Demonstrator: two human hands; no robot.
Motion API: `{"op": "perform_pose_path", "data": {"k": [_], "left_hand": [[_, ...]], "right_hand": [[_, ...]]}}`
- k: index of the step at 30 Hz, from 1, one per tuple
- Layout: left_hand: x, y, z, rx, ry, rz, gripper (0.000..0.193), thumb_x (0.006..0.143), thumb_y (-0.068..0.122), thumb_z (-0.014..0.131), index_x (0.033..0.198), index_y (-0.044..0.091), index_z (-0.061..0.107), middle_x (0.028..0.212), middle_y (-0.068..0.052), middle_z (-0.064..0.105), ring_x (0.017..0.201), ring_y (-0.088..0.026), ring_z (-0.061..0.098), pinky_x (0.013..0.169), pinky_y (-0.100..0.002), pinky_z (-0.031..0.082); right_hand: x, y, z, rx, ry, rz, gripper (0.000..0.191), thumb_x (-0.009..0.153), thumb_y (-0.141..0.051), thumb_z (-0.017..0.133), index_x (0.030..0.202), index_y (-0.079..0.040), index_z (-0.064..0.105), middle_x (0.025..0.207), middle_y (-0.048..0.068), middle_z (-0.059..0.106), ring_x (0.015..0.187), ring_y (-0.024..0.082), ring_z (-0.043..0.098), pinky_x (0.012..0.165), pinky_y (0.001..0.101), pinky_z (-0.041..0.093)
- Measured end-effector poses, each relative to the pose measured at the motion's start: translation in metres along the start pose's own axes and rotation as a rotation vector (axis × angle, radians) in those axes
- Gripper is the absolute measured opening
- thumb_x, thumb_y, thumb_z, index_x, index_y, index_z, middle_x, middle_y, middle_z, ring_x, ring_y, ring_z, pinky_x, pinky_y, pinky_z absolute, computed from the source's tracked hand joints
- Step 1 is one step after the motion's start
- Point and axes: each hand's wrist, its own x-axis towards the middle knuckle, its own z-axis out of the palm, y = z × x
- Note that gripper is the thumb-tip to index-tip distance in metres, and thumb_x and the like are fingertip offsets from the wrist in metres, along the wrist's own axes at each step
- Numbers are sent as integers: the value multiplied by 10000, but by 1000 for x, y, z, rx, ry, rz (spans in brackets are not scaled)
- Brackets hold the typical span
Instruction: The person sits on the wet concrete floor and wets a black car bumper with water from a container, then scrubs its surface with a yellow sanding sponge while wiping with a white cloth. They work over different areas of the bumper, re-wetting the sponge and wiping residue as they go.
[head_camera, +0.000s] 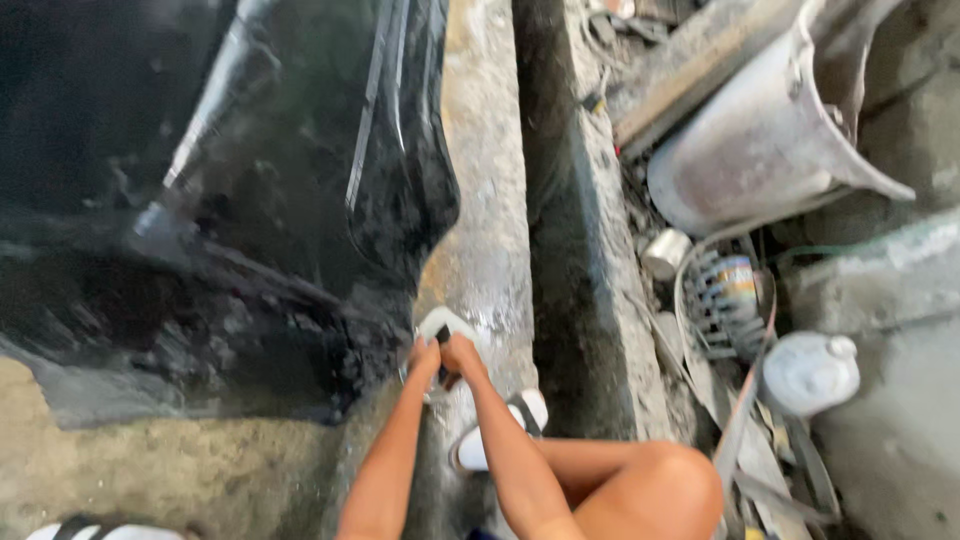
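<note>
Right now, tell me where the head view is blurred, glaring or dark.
Head view: motion blur softens everything; both hands, left hand and right hand, smear around a small white object; glare streaks the black plastic sheet; the gap beside the concrete ledge sits in deep shadow.

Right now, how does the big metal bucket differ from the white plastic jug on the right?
The metal bucket is grey, far larger, and lies tipped on its side with its mouth open. The white plastic jug is small and rounded, and its top looks capped. Both lie among the scrap, away from the hands.
</note>
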Motion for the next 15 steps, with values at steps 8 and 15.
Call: {"op": "perform_pose_path", "data": {"k": [8,15], "left_hand": [[20,-22,19,-537,-93,-436,658,916,466,540,1373,-6,573,1395,-264,575,1282,-411,567,1038,-456,466],[30,-14,27,-661,-283,-479,650,947,532,476,1268,-5,655,1281,-257,640,1185,-408,613,965,-481,488]], "right_hand": [[30,-1,22,60,-205,156,299,756,-47,792,1033,46,727,1056,260,720,1005,355,736,806,441,601],[44,2,15,148,-216,125,298,811,-31,763,1093,25,687,1030,205,732,962,305,737,808,418,603]]}}
